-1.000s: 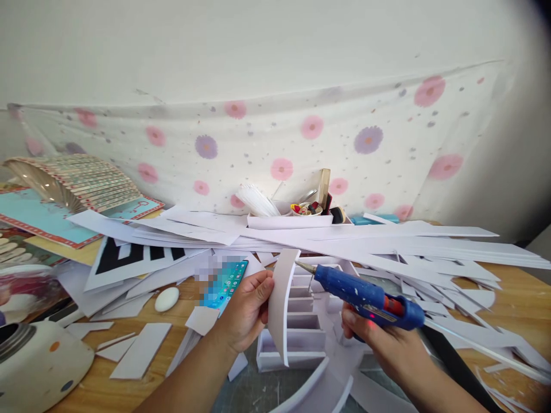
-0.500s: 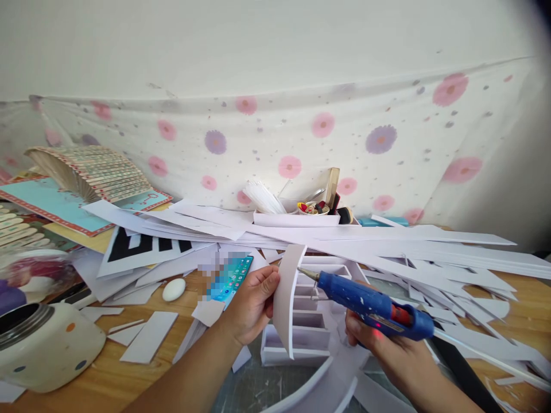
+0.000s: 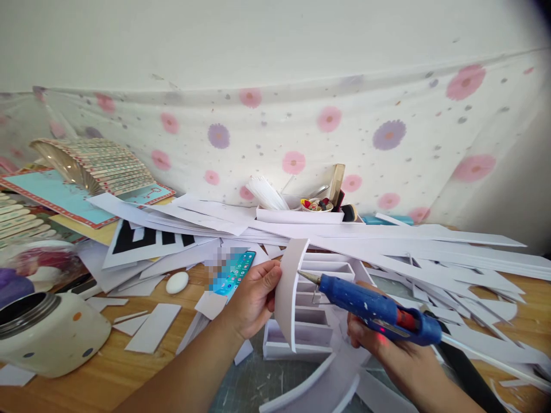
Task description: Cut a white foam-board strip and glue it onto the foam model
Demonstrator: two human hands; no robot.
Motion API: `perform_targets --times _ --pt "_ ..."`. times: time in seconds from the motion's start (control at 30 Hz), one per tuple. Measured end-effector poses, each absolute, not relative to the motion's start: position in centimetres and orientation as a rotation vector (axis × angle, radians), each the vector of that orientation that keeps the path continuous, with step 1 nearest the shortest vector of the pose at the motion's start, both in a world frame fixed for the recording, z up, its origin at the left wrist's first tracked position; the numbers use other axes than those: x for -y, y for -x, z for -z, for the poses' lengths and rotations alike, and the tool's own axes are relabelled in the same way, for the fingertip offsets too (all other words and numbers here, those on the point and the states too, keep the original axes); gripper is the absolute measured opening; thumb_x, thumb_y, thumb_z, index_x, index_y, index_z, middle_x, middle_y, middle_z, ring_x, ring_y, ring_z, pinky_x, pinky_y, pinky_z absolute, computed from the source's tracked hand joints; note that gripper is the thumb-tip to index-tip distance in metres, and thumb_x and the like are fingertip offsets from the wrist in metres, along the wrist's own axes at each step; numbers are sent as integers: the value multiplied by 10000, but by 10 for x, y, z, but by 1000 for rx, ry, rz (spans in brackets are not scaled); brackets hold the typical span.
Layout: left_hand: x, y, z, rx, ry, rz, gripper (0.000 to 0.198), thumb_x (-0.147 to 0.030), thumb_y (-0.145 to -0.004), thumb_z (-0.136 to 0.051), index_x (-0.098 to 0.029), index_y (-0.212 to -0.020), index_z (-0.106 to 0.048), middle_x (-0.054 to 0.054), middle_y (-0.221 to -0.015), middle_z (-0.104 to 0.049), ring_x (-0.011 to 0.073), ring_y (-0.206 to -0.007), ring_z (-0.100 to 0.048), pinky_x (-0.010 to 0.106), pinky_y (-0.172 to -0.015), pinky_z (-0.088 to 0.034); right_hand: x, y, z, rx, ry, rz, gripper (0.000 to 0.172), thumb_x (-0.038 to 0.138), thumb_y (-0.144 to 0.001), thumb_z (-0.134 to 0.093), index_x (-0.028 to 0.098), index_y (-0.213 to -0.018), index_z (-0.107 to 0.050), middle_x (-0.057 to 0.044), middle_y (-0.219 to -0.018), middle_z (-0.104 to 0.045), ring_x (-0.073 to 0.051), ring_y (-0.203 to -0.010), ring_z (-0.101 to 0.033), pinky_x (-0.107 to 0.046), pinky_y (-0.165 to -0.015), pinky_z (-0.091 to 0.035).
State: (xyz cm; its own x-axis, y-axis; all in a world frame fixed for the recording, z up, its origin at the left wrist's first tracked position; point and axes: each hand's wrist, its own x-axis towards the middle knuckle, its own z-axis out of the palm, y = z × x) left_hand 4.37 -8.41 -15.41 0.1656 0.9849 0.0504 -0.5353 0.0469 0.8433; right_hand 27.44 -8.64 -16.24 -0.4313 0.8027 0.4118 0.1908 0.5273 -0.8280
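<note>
My left hand (image 3: pixel 257 298) pinches a curved strip of white foam board (image 3: pixel 289 292) by its left face, holding it upright. In my right hand (image 3: pixel 379 344) is a blue hot glue gun (image 3: pixel 370 307), its metal nozzle touching or almost touching the strip's right edge near the top. A glue stick (image 3: pixel 491 355) sticks out of the gun's back end. Behind and below the strip stands a white board structure with several compartments (image 3: pixel 297 344), partly hidden by the strip and the gun. A curved white piece (image 3: pixel 314 384) lies in front of it on a dark cutting mat (image 3: pixel 245 390).
White board strips (image 3: pixel 430 235) lie piled across the back and right. A smartphone (image 3: pixel 235 272), a white oval object (image 3: pixel 177 282) and board scraps (image 3: pixel 154 328) are at left, beside a cream jar (image 3: pixel 55 338). At the back, a white tray (image 3: pixel 297 215) holds sticks and small tools.
The view has shifted slightly. The nozzle stays at the strip's edge, now marginally lower along it. Both hands keep their holds.
</note>
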Motion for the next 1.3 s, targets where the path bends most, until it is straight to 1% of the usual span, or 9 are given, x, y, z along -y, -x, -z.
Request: perform_targets --times 0.1,0.27,0.6,0.77,0.93,1.07,1.3 --pt "85 -44 153 -663 -858 -1307 398 -467 -701 -788 -130 -657 -581 -53 -478 -476 19 -353 -278 202 -370 -131 87 -273 161 1920 794 -895 290 408 -942 -488 219 -722 -497 3 -674 -491 -162 -615 -491 -289 -576 -431" --pt "85 -43 152 -669 -839 -1329 414 -474 -671 -807 -137 -656 -566 -77 -450 -419 18 -349 -257 195 -370 -115 89 -271 158 1955 777 -885 298 419 -949 -472 220 -732 -517 -1 -670 -492 -163 -610 -483 -287 -558 -417" --pt "83 -41 150 -709 -821 -1362 436 -471 -657 -817 -145 -644 -527 -81 -464 -416 17 -361 -257 191 -380 -130 90 -273 161 1949 802 -903 338 428 -956 -462 220 -691 -487 3 -696 -471 -165 -654 -473 -288 -600 -389" --pt "84 -42 149 -725 -843 -1368 422 -481 -658 -813 -138 -665 -567 -71 -458 -439 24 -359 -275 194 -373 -134 90 -272 161 1945 798 -874 317 416 -953 -474 222 -703 -485 3 -686 -478 -165 -642 -481 -293 -605 -407" --pt "85 -43 149 -740 -842 -1380 441 -490 -642 -819 -141 -644 -549 -80 -444 -419 23 -355 -271 187 -375 -144 90 -270 159 1950 782 -864 319 420 -953 -469 221 -706 -496 -1 -679 -484 -165 -631 -489 -289 -581 -416" --pt "85 -42 149 -771 -832 -1403 445 -491 -630 -826 -137 -647 -556 -74 -457 -436 22 -359 -284 182 -362 -142 90 -270 160 1963 769 -858 321 419 -955 -454 218 -712 -513 -6 -676 -488 -165 -629 -492 -282 -565 -421" --pt "84 -42 148 -791 -816 -1428 455 -492 -605 -839 -128 -667 -574 -78 -478 -429 14 -372 -286 167 -349 -158 91 -272 162 1980 791 -859 341 432 -929 -494 218 -664 -473 -22 -673 -539 -168 -608 -525 -283 -547 -471"
